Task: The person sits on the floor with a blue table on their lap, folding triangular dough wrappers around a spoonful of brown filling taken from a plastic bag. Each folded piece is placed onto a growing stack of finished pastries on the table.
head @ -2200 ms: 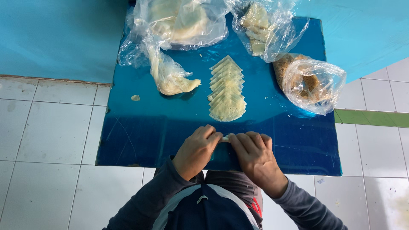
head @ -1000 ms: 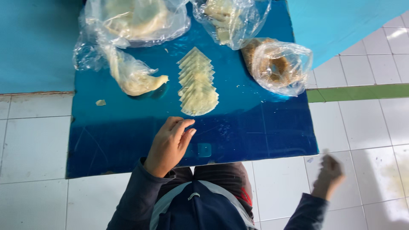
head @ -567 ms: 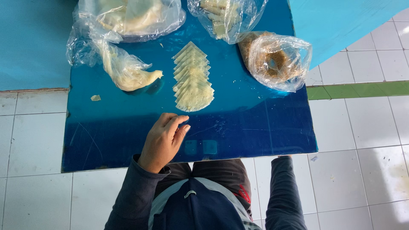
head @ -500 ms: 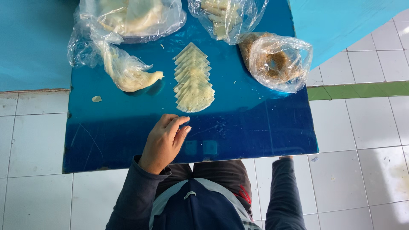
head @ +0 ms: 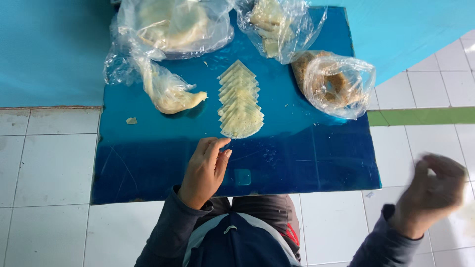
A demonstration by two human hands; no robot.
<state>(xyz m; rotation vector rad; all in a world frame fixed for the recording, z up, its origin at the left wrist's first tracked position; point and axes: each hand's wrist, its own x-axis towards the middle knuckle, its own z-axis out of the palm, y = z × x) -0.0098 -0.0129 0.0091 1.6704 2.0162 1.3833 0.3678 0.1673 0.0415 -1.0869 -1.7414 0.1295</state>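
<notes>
Nearest, at the bottom edge: dark blue jacket sleeves and a grey-and-blue chest. Left hand (head: 205,168) flat on the glossy blue counter (head: 307,163), palm down, fingers loosely spread, grip wide and empty, fingertips (head: 223,143) just short of the lowest piece in the row of pale yellow triangular dough wrappers (head: 240,101). Right hand (head: 433,190) raised off the counter to the right, over the white floor tiles (head: 47,158), blurred, fingers curled inward; grip narrow, anything inside it impossible to tell. Mid-counter, the wrappers overlapping one another in a single line running away from the body, widest piece nearest the left hand. Left of the row, a small pale crumb (head: 131,120) lying alone on the counter. Just beyond it, a crumpled clear plastic bag with a lump of pale dough (head: 168,91), near the wrappers but apart from them. Right of the row, a clear plastic bag of brownish filling (head: 336,84), mouth open. Farthest back, a large clear bag of flat pale sheets (head: 173,24) at the left and a smaller clear bag of pale folded pieces (head: 277,24) at the right, both against the turquoise wall (head: 49,49).
</notes>
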